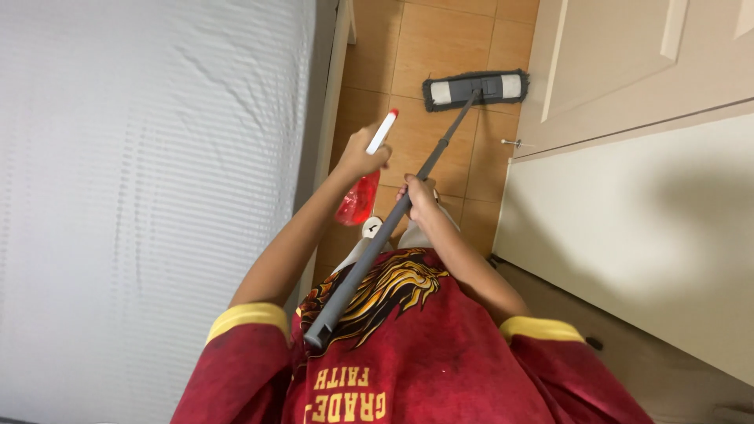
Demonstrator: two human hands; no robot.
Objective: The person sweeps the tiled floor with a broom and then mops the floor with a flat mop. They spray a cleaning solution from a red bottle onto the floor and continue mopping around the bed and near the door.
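Red liquid fills the spray bottle that our left hand holds, and we see those fingers curled shut round its neck, just under the white nozzle. The nozzle, tipped with a small red cap, points up and away from us, while the clear body hangs below the hand, tilted.

Our right hand is closed round the grey mop handle, the fingers wrapped fully about the pole at roughly its middle. We cannot see the fingertips themselves, since they are tucked behind the pole.

Taking the mop handle as our landmark: its near end rests against the red shirt at our chest, and its far end joins the mop head, which lies flat on the tan tiled floor. That mop head is a grey rectangle with a fringed edge and two pale patches at its ends. The spray bottle sits just left of the handle, near the right hand but not touching it. Further left of the handle lies the bed with a white ribbed cover. Right of the handle stands a cream cupboard, its door ajar above the mop head.
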